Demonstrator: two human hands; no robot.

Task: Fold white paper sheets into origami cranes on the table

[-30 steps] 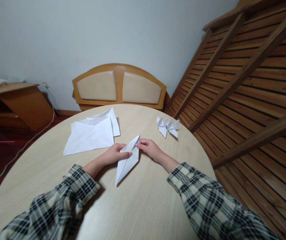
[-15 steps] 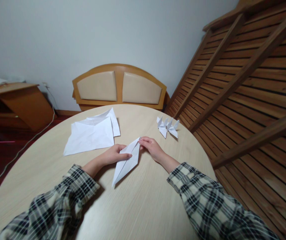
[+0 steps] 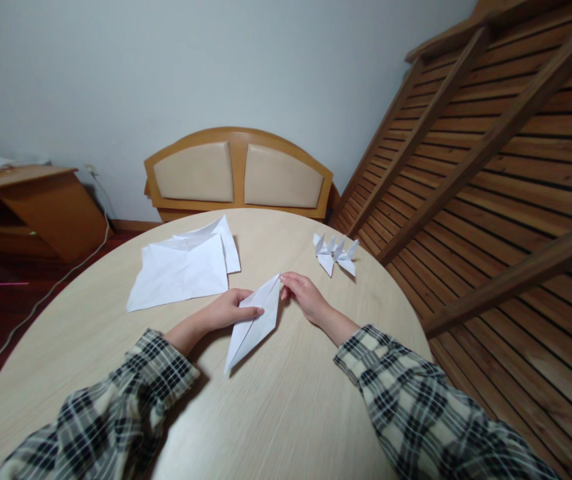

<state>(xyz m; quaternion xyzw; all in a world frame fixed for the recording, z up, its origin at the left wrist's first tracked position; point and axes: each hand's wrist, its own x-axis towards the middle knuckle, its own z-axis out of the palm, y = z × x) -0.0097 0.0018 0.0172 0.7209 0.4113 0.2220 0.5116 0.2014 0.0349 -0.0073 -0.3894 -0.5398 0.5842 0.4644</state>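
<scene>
We have the folded paper [image 3: 262, 328] between our two hands, over the middle of the round table [image 3: 286, 427]. It is a long, narrow diamond, and its long axis runs aslant: one sharp tip points back toward us and to the left, the other away from us and to the right. A straight line, where two edges meet, runs along that axis.

Our left hand [image 3: 229, 308] grips the paper from its left side, about midway along, with the thumb flat on top and the fingers hidden underneath. From this hand, then, the paper lies to the right, and the near half reaches back toward us.

Our right hand [image 3: 306, 297] is the nearer one to the far tip. It comes in from the right, thumb and forefinger drawn together at that tip, the other fingers curled in. Whether they pinch the tip or only touch its edge, we cannot tell. From this hand, the body of the paper lies to the left and back toward us.

Beyond our left hand lie loose sheets [image 3: 183, 273]; beyond our right, small folded figures [image 3: 346, 267] stand close together.
</scene>
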